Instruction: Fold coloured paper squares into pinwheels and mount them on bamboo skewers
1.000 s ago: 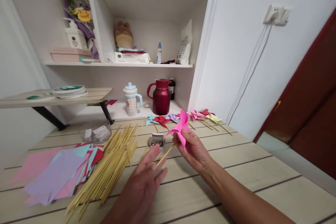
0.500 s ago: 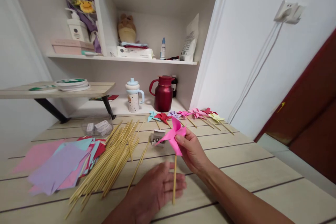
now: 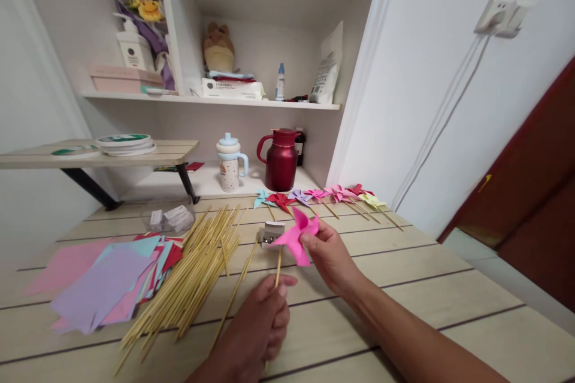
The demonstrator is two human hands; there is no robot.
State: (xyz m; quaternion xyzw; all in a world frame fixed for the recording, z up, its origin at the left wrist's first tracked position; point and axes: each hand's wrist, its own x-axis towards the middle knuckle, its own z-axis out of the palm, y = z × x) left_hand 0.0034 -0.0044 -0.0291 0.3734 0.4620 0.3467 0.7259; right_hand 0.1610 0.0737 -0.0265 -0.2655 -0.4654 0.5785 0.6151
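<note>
A bright pink paper pinwheel [image 3: 295, 240] is in front of me, its blades folded and spread. My right hand [image 3: 331, 258] pinches it at its right blade between thumb and fingers. Its thin wooden stick [image 3: 279, 264] leans below and behind the paper. My left hand [image 3: 260, 326] is closed around that stick, thumb pressed on it; the lower end is mostly hidden by the hand. Just behind the pinwheel stands a small open box [image 3: 272, 232] of metallic bits, partly covered by the paper.
Many loose wooden sticks [image 3: 193, 278] lie left of my hands, beside stacked coloured paper sheets [image 3: 101, 284] and a clear container [image 3: 168, 216] of small boxes. Several finished pinwheels [image 3: 339, 193] line the table's back. Behind stand a red jug [image 3: 281, 161] and a cup [image 3: 230, 170].
My left hand, open beside the stick before, has closed around it. The stick has shifted left and tilted, while my right hand stays at the pink paper.
</note>
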